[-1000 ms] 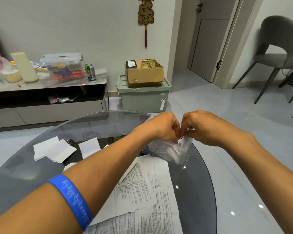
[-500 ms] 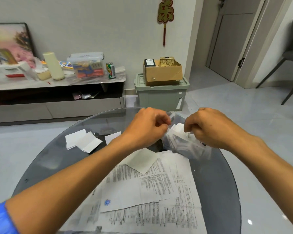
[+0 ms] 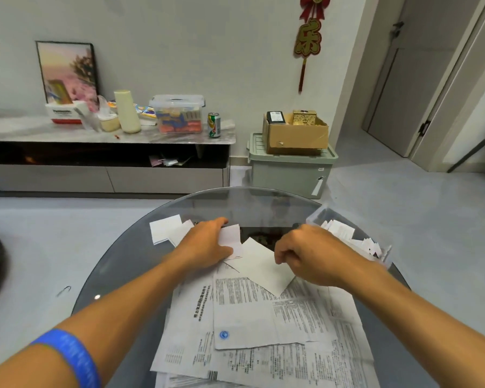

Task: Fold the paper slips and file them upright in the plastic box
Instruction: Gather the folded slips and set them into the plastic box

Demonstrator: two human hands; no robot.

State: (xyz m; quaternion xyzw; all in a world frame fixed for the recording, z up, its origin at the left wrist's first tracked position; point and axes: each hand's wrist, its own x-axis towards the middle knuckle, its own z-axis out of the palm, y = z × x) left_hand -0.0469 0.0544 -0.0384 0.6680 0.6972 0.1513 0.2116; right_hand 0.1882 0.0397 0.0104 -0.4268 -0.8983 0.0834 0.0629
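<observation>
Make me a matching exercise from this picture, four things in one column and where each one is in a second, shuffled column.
Things:
1. plastic box
2. small paper slip
3. drink can
4. cardboard box

Places:
A. on the green storage bin
B. under the left hand
C. on the sideboard
D. at the glass table's right edge, beyond the right hand

Pairs: 1-D, 2-B, 3-C, 4-A
</observation>
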